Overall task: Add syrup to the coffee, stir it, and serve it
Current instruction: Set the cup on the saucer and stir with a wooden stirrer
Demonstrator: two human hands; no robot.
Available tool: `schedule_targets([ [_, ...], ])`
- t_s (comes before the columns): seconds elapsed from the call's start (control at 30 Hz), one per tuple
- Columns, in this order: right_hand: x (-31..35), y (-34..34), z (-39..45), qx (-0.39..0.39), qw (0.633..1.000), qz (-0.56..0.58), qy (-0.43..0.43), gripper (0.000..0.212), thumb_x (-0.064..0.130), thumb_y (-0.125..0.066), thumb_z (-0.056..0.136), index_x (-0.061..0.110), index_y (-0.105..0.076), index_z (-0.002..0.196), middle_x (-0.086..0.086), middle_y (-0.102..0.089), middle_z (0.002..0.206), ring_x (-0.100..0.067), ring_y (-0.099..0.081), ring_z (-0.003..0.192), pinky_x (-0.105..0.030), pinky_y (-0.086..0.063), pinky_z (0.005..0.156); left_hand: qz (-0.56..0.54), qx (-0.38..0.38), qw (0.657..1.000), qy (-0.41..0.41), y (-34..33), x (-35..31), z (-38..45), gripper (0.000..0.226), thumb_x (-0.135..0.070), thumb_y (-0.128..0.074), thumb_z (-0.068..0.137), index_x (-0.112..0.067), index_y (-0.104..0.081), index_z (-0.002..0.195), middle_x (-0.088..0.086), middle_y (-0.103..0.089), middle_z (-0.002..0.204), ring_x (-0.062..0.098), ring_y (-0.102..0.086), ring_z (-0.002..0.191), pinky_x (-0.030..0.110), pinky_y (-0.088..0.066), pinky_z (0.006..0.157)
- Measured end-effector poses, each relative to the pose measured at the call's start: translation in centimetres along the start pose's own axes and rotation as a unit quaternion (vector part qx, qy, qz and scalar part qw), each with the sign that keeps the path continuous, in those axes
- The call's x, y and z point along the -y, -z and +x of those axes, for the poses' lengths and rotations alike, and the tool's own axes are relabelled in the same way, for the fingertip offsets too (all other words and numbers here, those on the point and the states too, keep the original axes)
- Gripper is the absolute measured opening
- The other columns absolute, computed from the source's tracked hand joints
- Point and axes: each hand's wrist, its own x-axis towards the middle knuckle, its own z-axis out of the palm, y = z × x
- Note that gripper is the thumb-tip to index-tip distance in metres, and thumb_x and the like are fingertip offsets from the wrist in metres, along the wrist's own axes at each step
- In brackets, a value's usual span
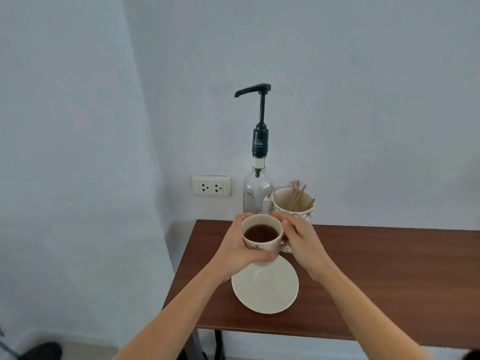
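**Cup lifted above the saucer**

You hold the coffee cup in both hands: your left hand wraps its side, your right hand grips at the handle. The empty saucer lies at its 6 o'clock on the brown tabletop. At 12 o'clock stands the syrup pump bottle; at 1 o'clock, a stirrer cup. A wall socket sits at 11 o'clock on the pale wall.

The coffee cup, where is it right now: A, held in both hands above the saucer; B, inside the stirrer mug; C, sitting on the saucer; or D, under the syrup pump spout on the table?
A: both hands, left and right, wrap the coffee cup, lifted clear of the bare saucer.
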Motion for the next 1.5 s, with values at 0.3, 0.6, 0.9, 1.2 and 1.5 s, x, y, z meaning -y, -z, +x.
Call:
schedule_targets([
  [0.3,-5.2,-0.2,-2.8,-0.015,0.999,-0.006,-0.049,0.034,0.009,-0.042,0.104,0.026,-0.069,0.118,0.006,-0.074,0.114,-0.013,-0.067,0.108,-0.039,-0.055,0.094,0.047,0.007,0.999,-0.022,-2.7,5.7,-1.8,0.094,-0.02,-0.097,0.049,-0.027,-0.048,0.129,-0.019,-0.064,0.116,0.004,-0.063,0.112,0.029,-0.051,0.096],
  [0.6,-6.0,0.1,-3.1,-0.027,0.998,-0.028,-0.047,0.027,0.013,-0.05,0.101,0.021,-0.068,0.12,0.008,-0.074,0.111,-0.008,-0.067,0.108,-0.03,-0.052,0.096,0.08,0.012,0.996,-0.039,-2.7,6.2,-2.2,0.094,-0.032,-0.097,0.05,-0.041,-0.044,0.128,-0.025,-0.062,0.119,0.001,-0.06,0.115,0.029,-0.049,0.096],
  [0.9,-1.4,4.6,3.5,-0.232,0.954,-0.188,-0.006,0.026,0.029,-0.078,0.081,0.014,-0.063,0.097,0.003,-0.066,0.079,-0.01,-0.061,0.066,-0.023,-0.042,0.066,0.109,-0.034,0.993,-0.029,-3.2,6.6,-3.6,0.092,-0.065,-0.085,0.055,-0.053,-0.037,0.132,-0.039,-0.048,0.133,-0.017,-0.036,0.131,0.051,0.011,0.121],
  [1.2,1.0,6.2,5.9,-0.185,0.963,-0.191,0.051,0.006,0.016,-0.08,0.081,0.01,-0.079,0.083,-0.002,-0.073,0.066,-0.017,-0.069,0.06,-0.029,-0.056,0.072,0.11,-0.054,0.992,-0.017,-3.0,6.6,-3.7,0.098,-0.074,-0.082,0.05,-0.043,-0.044,0.135,-0.029,-0.053,0.134,-0.004,-0.042,0.133,0.051,0.008,0.12],
  [1.5,6.3,8.6,7.0,-0.128,0.96,-0.235,0.085,0.005,0.011,-0.083,0.075,0.01,-0.078,0.077,-0.007,-0.074,0.064,-0.009,-0.065,0.053,-0.019,-0.055,0.062,0.106,-0.057,0.993,-0.021,-2.9,6.1,-3.9,0.099,-0.069,-0.083,0.049,-0.038,-0.044,0.135,-0.023,-0.055,0.135,0.001,-0.044,0.134,0.051,0.007,0.121],
])
